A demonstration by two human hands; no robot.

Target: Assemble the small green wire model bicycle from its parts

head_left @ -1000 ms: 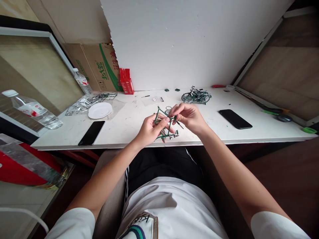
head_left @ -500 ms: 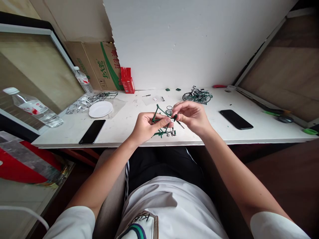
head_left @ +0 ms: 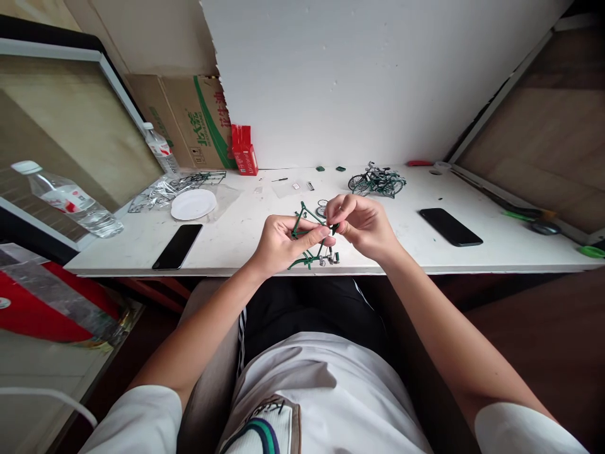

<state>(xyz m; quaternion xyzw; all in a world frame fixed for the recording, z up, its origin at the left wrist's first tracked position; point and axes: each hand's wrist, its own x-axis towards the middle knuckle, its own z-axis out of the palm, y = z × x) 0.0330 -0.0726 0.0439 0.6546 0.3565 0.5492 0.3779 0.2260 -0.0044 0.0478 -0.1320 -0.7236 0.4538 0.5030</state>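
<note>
My left hand [head_left: 280, 244] is closed on a green model bicycle frame [head_left: 308, 260], held just above the front edge of the desk. Part of that frame is hidden behind my fingers. Small silver and green parts [head_left: 329, 258] hang at its lower right. A small dark part [head_left: 334, 227] sits pinched between the thumb and fingers of my right hand [head_left: 366, 228], close against the left fingertips. What that part is, I cannot make out. Behind the hands lies a small spoked wheel [head_left: 322, 209], partly covered by my right hand.
Assembled model bicycles [head_left: 377, 181] stand at the back right. Phones lie on both sides, one at the left [head_left: 178, 246] and one at the right [head_left: 450, 227]. A white plate [head_left: 193, 205], dark plastic sprues [head_left: 201, 180], water bottles [head_left: 75, 205] and a red box [head_left: 244, 151] occupy the left.
The view has shifted slightly. The frame has tilted a little in my left hand, and more of the silver parts now shows below the fingers. Both hands keep their grip.
</note>
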